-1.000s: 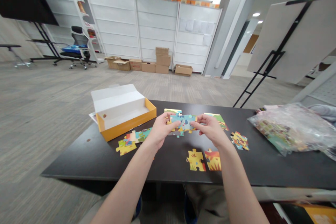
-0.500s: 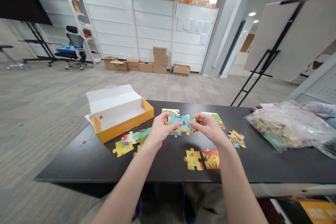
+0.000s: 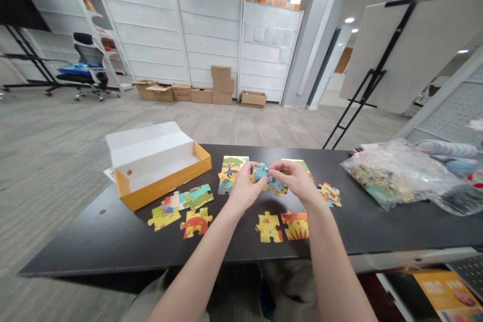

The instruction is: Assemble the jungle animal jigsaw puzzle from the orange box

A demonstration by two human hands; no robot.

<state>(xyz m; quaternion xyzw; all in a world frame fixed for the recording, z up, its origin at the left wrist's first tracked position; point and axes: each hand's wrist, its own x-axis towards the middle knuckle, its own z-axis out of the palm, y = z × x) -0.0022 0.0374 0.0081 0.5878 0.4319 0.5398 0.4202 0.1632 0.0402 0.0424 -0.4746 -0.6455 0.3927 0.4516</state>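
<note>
My left hand [image 3: 244, 184] pinches a light-blue puzzle piece [image 3: 260, 173] near the middle of the black table. Fingers of my right hand [image 3: 296, 179] are closed at the right edge of that blue piece, above another blue-grey piece [image 3: 276, 186]. Left of my left hand lies a joined section with a green tree [image 3: 232, 171]. Partly hidden behind my right hand is a green and yellow section [image 3: 306, 168]. Nearer me are a yellow piece [image 3: 269, 227] and an orange-yellow piece [image 3: 295, 225]. A lion piece [image 3: 196, 222] lies at the left beside some joined pieces [image 3: 196, 196].
An open yellow box [image 3: 164, 181] with a white lid stands at the table's left. Small stacked pieces [image 3: 330, 194] lie right of my right hand. A clear plastic bag [image 3: 400, 173] of pieces is farther right. Behind stand a white board [image 3: 411, 50] and cardboard boxes [image 3: 222, 85].
The blue pieces between my hands were side by side; now one is lifted in my left fingers, with another below. The view has shifted right, uncovering the tree section and lion piece.
</note>
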